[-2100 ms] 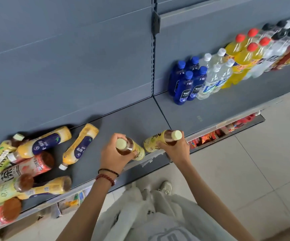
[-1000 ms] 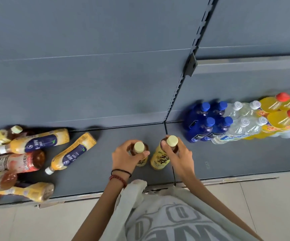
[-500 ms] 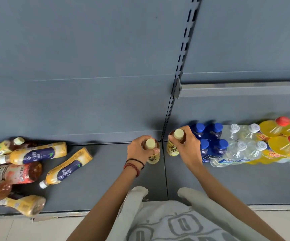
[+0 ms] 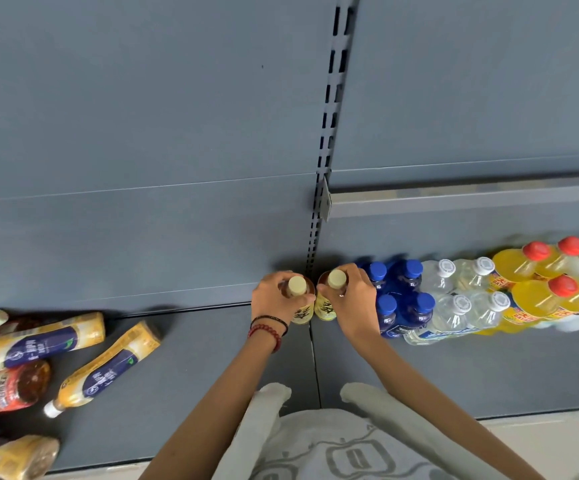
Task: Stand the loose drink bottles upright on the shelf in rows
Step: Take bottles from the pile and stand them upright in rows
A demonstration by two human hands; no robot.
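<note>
Blue bottles [image 4: 402,296] flank right hand [image 4: 354,301] — toppled bottles [image 4: 104,365] leftward.

A dark slotted metal upright [image 4: 331,133] is seen dividing the grey steel back panel [image 4: 142,116], and pale floor tiles [image 4: 575,445] are glimpsed beside a white patterned cloth garment [image 4: 316,445].

The grey shelf [image 4: 454,368] is viewed from above. At the back seam, the left tea bottle [image 4: 301,311] and right tea bottle [image 4: 326,308] are stood upright, just beside each other. Blue-capped bottles [image 4: 402,296], clear bottles [image 4: 454,306] and yellow bottles [image 4: 530,292] are ranked rightward. Loose bottles [image 4: 104,368] are found lying far left.
</note>
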